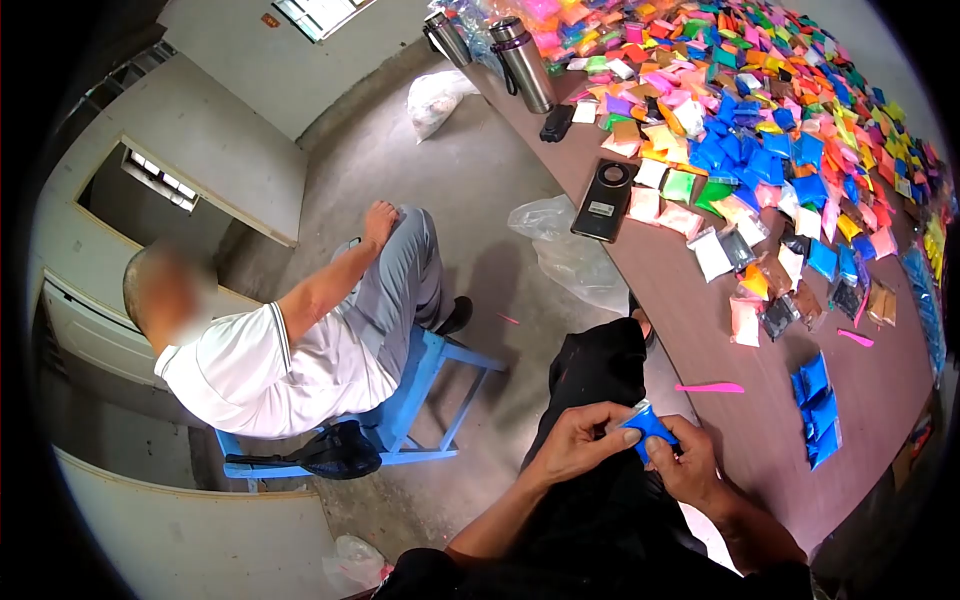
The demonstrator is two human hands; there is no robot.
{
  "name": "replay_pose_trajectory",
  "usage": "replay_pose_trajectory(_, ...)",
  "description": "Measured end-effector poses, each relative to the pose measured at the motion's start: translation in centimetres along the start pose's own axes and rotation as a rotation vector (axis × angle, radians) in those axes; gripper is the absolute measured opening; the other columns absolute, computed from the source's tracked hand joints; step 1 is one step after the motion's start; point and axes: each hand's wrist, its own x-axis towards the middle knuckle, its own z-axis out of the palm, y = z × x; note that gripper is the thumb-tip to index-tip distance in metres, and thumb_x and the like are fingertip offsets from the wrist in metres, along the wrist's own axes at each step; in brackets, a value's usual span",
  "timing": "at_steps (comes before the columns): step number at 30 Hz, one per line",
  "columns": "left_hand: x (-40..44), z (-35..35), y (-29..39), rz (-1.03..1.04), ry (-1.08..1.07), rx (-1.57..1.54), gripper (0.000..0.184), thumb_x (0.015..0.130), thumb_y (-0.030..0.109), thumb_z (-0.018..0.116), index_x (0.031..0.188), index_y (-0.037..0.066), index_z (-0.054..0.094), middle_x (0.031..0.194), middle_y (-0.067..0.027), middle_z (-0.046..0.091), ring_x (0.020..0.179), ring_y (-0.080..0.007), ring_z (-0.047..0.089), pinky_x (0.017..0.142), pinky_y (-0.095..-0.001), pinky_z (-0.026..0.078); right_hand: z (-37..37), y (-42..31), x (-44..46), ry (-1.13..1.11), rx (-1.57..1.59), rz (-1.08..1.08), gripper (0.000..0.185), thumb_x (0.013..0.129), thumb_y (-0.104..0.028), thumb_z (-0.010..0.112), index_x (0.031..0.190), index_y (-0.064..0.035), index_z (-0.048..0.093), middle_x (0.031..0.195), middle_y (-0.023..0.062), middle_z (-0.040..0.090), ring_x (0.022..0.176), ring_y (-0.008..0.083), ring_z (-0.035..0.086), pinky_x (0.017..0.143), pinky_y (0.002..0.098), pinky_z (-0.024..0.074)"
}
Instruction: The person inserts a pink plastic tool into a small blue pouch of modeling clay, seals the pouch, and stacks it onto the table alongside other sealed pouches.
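A small blue packet (648,428) with a silvery edge is pinched between both hands above my lap. My left hand (583,440) grips its left side, thumb on top. From the right, my right hand (686,462) holds the same packet with thumb and bent fingers. Just beyond the hands, a pink plastic knife (710,387) lies at the table's near edge. Several joined blue packets (818,410) rest on the brown table (760,440) to the right.
A large heap of colourful packets (740,150) covers the table's far part. Near its left edge are a phone (604,200), a black object (557,123) and two metal flasks (522,65). A person (270,360) sits on a blue chair (410,400) at left.
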Motion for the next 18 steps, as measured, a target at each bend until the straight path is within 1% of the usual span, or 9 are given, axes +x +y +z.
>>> replay_pose_trajectory(2,0.1,0.3,0.6,0.005,0.028,-0.076,0.019,0.097,0.014,0.071,0.107,-0.002,0.069,0.087,0.0032,0.065,0.078,-0.0022,0.055,0.067,-0.0198,0.044,0.2,0.2,0.1,0.063,0.068,0.023,0.026,0.096,-0.022,0.066,0.106,0.0016,0.062,0.075,0.0053,0.064,0.065,0.0105,0.062,0.059,0.0274,0.0494)
replay_pose_trajectory(6,0.0,-0.6,-0.5,-0.027,-0.023,-0.05,0.02,0.097,0.015,0.071,0.107,-0.001,0.069,0.088,0.0031,0.065,0.077,-0.0026,0.054,0.066,-0.0196,0.043,0.3,0.3,0.1,0.049,0.08,0.022,0.024,0.096,-0.02,0.065,0.106,0.0021,0.062,0.074,0.0058,0.064,0.066,0.011,0.062,0.059,0.0273,0.0497)
replay_pose_trajectory(9,0.0,-1.0,-1.3,0.017,-0.052,-0.048,0.019,0.097,0.016,0.071,0.107,-0.001,0.069,0.088,0.0035,0.065,0.077,-0.0029,0.054,0.066,-0.0196,0.043,0.0,0.6,0.1,-0.005,0.013,-0.021,0.022,0.096,-0.017,0.065,0.105,0.0025,0.062,0.075,0.0064,0.064,0.066,0.0113,0.063,0.059,0.0272,0.0499)
replay_pose_trajectory(12,0.0,-1.0,-0.7,0.005,-0.067,0.022,0.02,0.097,0.015,0.071,0.109,0.0,0.069,0.09,0.0028,0.065,0.08,-0.0034,0.056,0.068,-0.0197,0.044,0.0,0.4,0.1,-0.017,0.02,0.003,0.02,0.096,-0.016,0.064,0.104,0.0024,0.062,0.076,0.0066,0.065,0.066,0.0112,0.063,0.06,0.027,0.0499)
replay_pose_trajectory(14,0.1,-0.3,0.3,-0.015,-0.048,-0.106,0.022,0.096,0.015,0.072,0.112,-0.001,0.069,0.094,0.001,0.066,0.086,-0.0044,0.059,0.072,-0.0203,0.046,0.0,0.4,0.1,0.024,-0.002,-0.001,0.02,0.096,-0.017,0.064,0.102,0.0021,0.062,0.074,0.0066,0.065,0.065,0.011,0.062,0.06,0.027,0.05)
replay_pose_trajectory(15,0.1,-0.6,0.0,-0.028,-0.08,-0.117,0.023,0.097,0.014,0.07,0.115,-0.001,0.068,0.098,-0.0009,0.068,0.091,-0.0058,0.061,0.077,-0.0214,0.048,0.1,0.6,0.1,0.034,0.007,0.018,0.019,0.095,-0.016,0.065,0.102,0.0019,0.062,0.072,0.0063,0.065,0.065,0.0108,0.062,0.06,0.0271,0.0498)
replay_pose_trajectory(16,0.3,-0.7,-0.5,-0.023,-0.064,-0.11,0.023,0.097,0.014,0.07,0.115,-0.001,0.068,0.098,-0.0009,0.068,0.091,-0.0058,0.061,0.077,-0.0214,0.048,0.0,0.7,0.1,0.019,0.014,0.01,0.019,0.095,-0.016,0.065,0.102,0.0019,0.062,0.072,0.0063,0.065,0.065,0.0108,0.062,0.06,0.0271,0.0498)
replay_pose_trajectory(18,0.5,-0.6,-1.5,-0.001,-0.081,-0.095,0.021,0.098,0.012,0.068,0.115,-0.002,0.068,0.099,-0.0014,0.068,0.092,-0.0066,0.061,0.079,-0.0224,0.049,0.1,0.6,0.2,-0.005,-0.068,0.002,0.018,0.095,-0.015,0.065,0.099,0.0019,0.062,0.07,0.0054,0.063,0.065,0.0107,0.062,0.06,0.0275,0.0497)
